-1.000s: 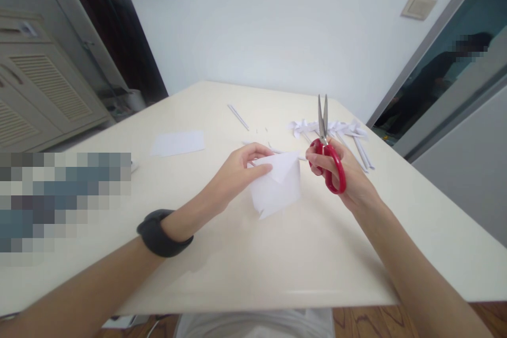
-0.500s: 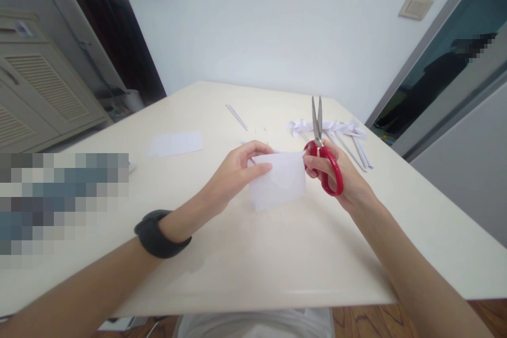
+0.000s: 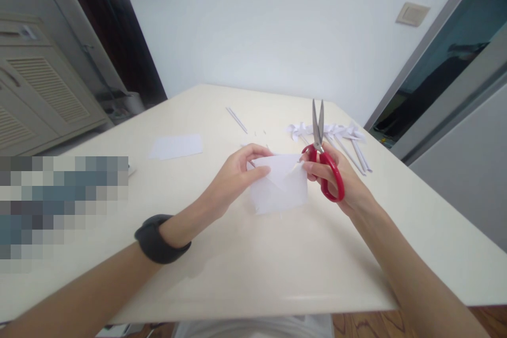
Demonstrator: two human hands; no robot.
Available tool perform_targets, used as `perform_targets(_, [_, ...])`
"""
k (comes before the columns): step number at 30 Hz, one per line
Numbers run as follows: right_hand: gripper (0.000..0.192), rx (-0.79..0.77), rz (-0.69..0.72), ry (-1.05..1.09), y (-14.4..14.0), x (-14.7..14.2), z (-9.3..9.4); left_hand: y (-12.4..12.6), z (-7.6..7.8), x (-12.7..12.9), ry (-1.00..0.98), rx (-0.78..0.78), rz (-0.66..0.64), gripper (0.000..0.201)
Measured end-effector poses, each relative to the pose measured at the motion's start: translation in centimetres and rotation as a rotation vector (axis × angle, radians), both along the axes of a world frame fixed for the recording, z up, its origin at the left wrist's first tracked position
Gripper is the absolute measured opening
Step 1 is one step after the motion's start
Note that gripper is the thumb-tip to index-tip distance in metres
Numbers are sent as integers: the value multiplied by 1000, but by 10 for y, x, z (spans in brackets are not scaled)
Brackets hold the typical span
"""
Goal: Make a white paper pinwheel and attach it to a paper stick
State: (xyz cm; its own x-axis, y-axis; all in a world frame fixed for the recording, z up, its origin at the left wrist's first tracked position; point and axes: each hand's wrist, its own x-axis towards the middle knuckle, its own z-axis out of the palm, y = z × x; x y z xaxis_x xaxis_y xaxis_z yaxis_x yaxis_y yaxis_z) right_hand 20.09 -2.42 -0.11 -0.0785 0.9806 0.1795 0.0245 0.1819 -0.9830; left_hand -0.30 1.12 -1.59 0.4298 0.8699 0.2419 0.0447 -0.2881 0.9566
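A small sheet of white paper is held up between both hands above the table. My left hand pinches its left side, thumb in front and fingers behind. At the paper's upper right corner, the thumb and fingers of my right hand grip the edge, where the paper looks bent or cut. Red-handled scissors also hang in my right hand, handles around the fingers, blades pointing up and slightly apart, away from the paper.
White paper pinwheels on sticks lie at the back right of the table. Thin rolled paper sticks and small scraps lie farther back. Flat paper sheets rest on the left. A wall borders the far edge.
The paper's upper right corner now shows a fold or slit that was not visible before. The right hand has shifted slightly, scissors still in it; the left keeps its pinch.
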Motion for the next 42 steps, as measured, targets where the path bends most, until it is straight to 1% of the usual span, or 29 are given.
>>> perform_targets(2, [24,4,23,-5,0,1,2,0,1,0,29,54,8,23])
perform_targets(3, [25,11,38,-11,-1,1,3,-1,2,1,59,109,24,24])
perform_targets(7, [28,18,110,-48,-3,2,4,-8,9,1,206,422,122,27])
perform_targets(9, [29,9,147,-56,-4,1,4,-12,12,1,204,516,98,21])
perform_targets(11, [29,8,187,-57,-5,1,4,-14,14,2,181,564,54,14])
perform_targets(13, [29,6,230,-59,-6,0,3,-15,15,2,165,592,17,9])
perform_targets(16, [29,-12,269,-67,-7,0,3,-14,14,3,149,613,-26,8])
perform_targets(21, [28,-32,297,-61,-9,-2,3,-15,15,3,91,592,-79,10])
perform_targets(24, [28,-47,336,-27,-8,-2,2,-16,15,3,113,587,-113,8])
perform_targets(26, [27,-49,355,-5,-8,-2,2,-14,13,3,119,595,-137,8])
perform_targets(30, [29,-19,363,-14,-6,-1,1,-8,9,2,60,619,-217,14])
perform_targets(33, [29,-15,368,-16,-6,0,0,-6,7,2,53,619,-265,13])
perform_targets(37, [27,-17,371,-14,-6,1,-2,-7,8,3,52,638,-281,14])
perform_targets(42, [27,-23,373,-16,-5,1,-4,-8,11,1,115,703,-280,19])
